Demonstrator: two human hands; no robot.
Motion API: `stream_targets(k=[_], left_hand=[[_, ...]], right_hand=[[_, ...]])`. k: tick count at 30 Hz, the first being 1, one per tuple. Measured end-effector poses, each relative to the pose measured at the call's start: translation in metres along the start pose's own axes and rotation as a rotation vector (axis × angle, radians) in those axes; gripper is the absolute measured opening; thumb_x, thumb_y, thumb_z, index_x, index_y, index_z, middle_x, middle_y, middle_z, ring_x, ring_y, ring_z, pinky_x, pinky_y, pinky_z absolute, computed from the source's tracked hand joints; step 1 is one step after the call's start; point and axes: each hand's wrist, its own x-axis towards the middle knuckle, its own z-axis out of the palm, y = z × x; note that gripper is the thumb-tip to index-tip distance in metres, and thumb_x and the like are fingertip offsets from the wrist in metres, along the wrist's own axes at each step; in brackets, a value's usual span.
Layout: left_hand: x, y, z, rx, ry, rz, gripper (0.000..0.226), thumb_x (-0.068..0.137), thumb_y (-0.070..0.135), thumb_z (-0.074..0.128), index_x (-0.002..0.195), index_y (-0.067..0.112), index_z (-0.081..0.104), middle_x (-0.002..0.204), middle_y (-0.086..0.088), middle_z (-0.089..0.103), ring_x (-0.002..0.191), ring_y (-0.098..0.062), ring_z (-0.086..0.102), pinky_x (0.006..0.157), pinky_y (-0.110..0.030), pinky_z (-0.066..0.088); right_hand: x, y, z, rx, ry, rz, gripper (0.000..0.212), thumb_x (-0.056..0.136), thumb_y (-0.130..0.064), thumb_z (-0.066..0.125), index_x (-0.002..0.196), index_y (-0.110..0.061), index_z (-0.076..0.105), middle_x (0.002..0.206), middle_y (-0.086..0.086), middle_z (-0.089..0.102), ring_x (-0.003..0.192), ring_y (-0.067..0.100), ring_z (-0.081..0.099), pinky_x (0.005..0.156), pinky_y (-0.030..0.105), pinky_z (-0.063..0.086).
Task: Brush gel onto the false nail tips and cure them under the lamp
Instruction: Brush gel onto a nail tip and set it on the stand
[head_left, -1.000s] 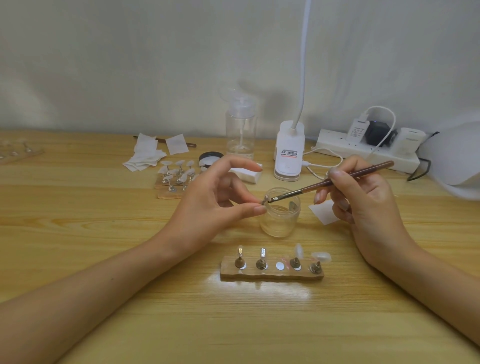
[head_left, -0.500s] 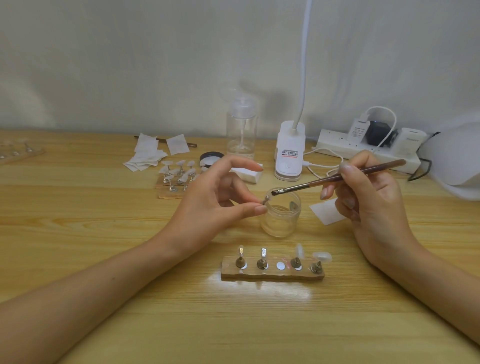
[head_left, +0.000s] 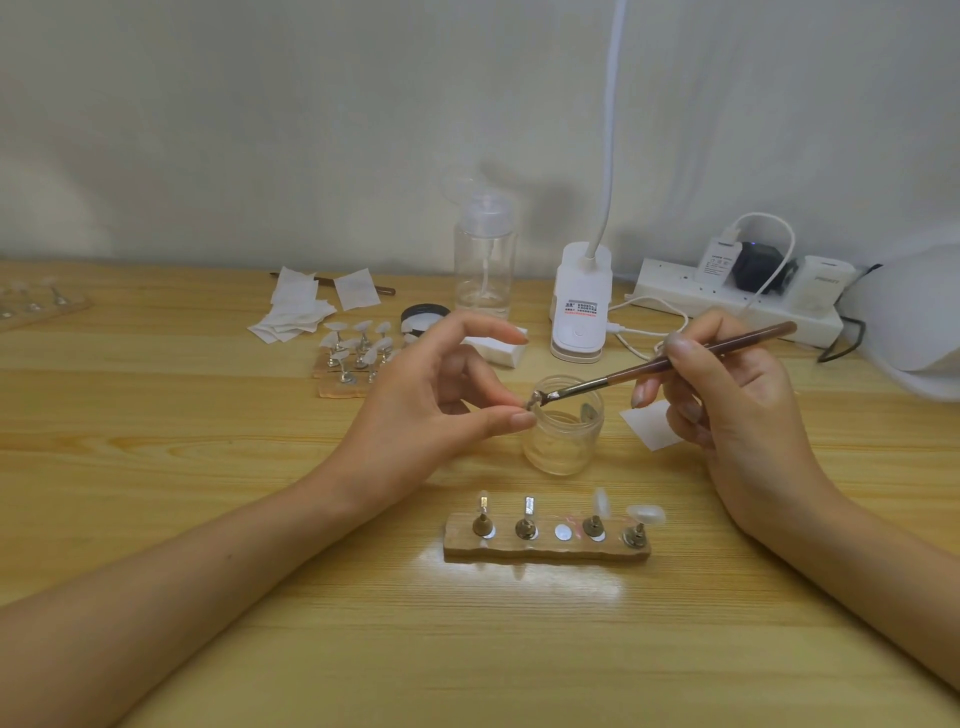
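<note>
While the left grip (head_left: 431, 410) pinches a small nail stand (head_left: 531, 404) between thumb and one fingertip, with the index finger raised clear, the right grip (head_left: 737, 405) holds the brush (head_left: 649, 368) pen-fashion, fingers curled round the shaft. The bristles touch the top of the pinched stand, just above the near rim of the open glass jar (head_left: 563, 436) at frame centre. The false nail tip on that stand is too small to make out under the bristles.

Step in hand, as judged: gel application to a single tip, held off its rack.

Below the jar, in the lower centre, a wooden rack (head_left: 545, 550) lies on the desk (head_left: 208, 519). It carries four stands and shows one vacant socket in the middle. Its two right-hand stands bear nail tips (head_left: 647, 513).

Next move, as judged:
1. Complete an even coat with light strokes.
2. Keep the pinch low on the stand, clear of wet gel.
3. Reseat the stand upright in the vacant socket.
4. Cure under the lamp, probably the white dome (head_left: 914, 322) at the right edge.
</note>
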Motion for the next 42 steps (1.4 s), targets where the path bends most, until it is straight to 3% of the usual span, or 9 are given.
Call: stream_targets(k=[5, 10, 15, 19, 25, 31, 35, 37, 42], left_hand=[[-0.0003, -0.0001, 0.0000, -0.001, 0.000, 0.011, 0.052, 0.070, 0.024, 0.082, 0.119, 0.023, 0.062, 0.074, 0.003, 0.069, 0.084, -0.019, 0.074, 0.084, -0.049, 0.058], [-0.0002, -0.0001, -0.0001, 0.003, -0.002, 0.009, 0.051, 0.071, 0.025, 0.082, 0.117, 0.027, 0.062, 0.074, 0.003, 0.069, 0.082, -0.016, 0.073, 0.078, -0.043, 0.058], [0.0001, -0.0013, -0.0002, -0.010, -0.002, 0.013, 0.051, 0.071, 0.024, 0.082, 0.118, 0.026, 0.062, 0.075, 0.001, 0.070, 0.085, -0.022, 0.074, 0.080, -0.049, 0.056], [0.0000, -0.0022, -0.0008, -0.007, -0.006, 0.014, 0.051, 0.071, 0.024, 0.082, 0.118, 0.026, 0.062, 0.075, 0.001, 0.070, 0.085, -0.021, 0.074, 0.079, -0.051, 0.056], [0.0004, -0.0032, -0.0006, -0.012, -0.007, 0.018, 0.050, 0.071, 0.025, 0.082, 0.117, 0.027, 0.062, 0.074, 0.004, 0.069, 0.083, -0.020, 0.073, 0.072, -0.040, 0.056], [0.0004, -0.0039, -0.0008, -0.011, -0.009, 0.021, 0.050, 0.073, 0.022, 0.083, 0.117, 0.028, 0.062, 0.075, 0.005, 0.070, 0.082, -0.017, 0.073, 0.072, -0.031, 0.056], [0.0006, -0.0033, -0.0007, -0.014, -0.008, 0.024, 0.051, 0.071, 0.025, 0.082, 0.118, 0.026, 0.062, 0.075, 0.003, 0.070, 0.084, -0.020, 0.074, 0.075, -0.038, 0.057], [0.0009, -0.0035, -0.0010, -0.012, -0.010, 0.024, 0.052, 0.071, 0.025, 0.082, 0.118, 0.025, 0.062, 0.075, 0.003, 0.070, 0.085, -0.021, 0.074, 0.075, -0.040, 0.058], [0.0003, -0.0028, -0.0007, -0.019, -0.010, 0.027, 0.051, 0.071, 0.025, 0.082, 0.118, 0.024, 0.062, 0.074, 0.004, 0.070, 0.082, -0.015, 0.073, 0.069, -0.030, 0.055]], right_hand=[[0.0009, -0.0004, -0.0014, 0.046, 0.020, -0.017, 0.019, 0.093, -0.026, 0.058, 0.075, -0.024, 0.052, 0.063, 0.006, 0.066, 0.046, 0.008, 0.033, 0.041, 0.015, 0.028], [-0.0001, 0.0005, -0.0002, -0.004, 0.008, 0.003, 0.020, 0.094, -0.027, 0.061, 0.080, -0.017, 0.050, 0.062, 0.007, 0.066, 0.046, 0.008, 0.033, 0.041, 0.015, 0.028], [0.0011, -0.0008, -0.0014, 0.066, 0.019, -0.011, 0.020, 0.092, -0.025, 0.057, 0.072, -0.028, 0.055, 0.063, 0.007, 0.066, 0.045, 0.007, 0.035, 0.040, 0.014, 0.028], [0.0000, 0.0003, 0.0001, 0.013, 0.011, 0.024, 0.020, 0.092, -0.029, 0.063, 0.079, -0.018, 0.050, 0.063, 0.007, 0.066, 0.046, 0.009, 0.033, 0.040, 0.016, 0.026], [0.0010, -0.0008, -0.0012, 0.053, 0.020, -0.010, 0.019, 0.093, -0.026, 0.057, 0.074, -0.025, 0.053, 0.063, 0.007, 0.066, 0.045, 0.008, 0.037, 0.040, 0.014, 0.029], [0.0003, -0.0011, -0.0003, 0.025, 0.035, 0.043, 0.019, 0.085, -0.033, 0.062, 0.079, -0.019, 0.051, 0.063, 0.007, 0.065, 0.046, 0.008, 0.034, 0.040, 0.016, 0.027], [0.0006, -0.0024, -0.0006, 0.064, 0.026, 0.003, 0.022, 0.093, -0.026, 0.058, 0.072, -0.027, 0.054, 0.063, 0.005, 0.065, 0.045, 0.006, 0.035, 0.039, 0.014, 0.027], [-0.0001, -0.0022, 0.0006, 0.061, 0.002, 0.006, 0.021, 0.095, -0.026, 0.059, 0.075, -0.023, 0.052, 0.063, 0.006, 0.066, 0.046, 0.007, 0.035, 0.040, 0.015, 0.027], [0.0005, -0.0020, 0.0012, 0.038, 0.043, 0.051, 0.019, 0.084, -0.032, 0.061, 0.078, -0.019, 0.049, 0.062, 0.005, 0.065, 0.046, 0.009, 0.032, 0.040, 0.017, 0.024]])
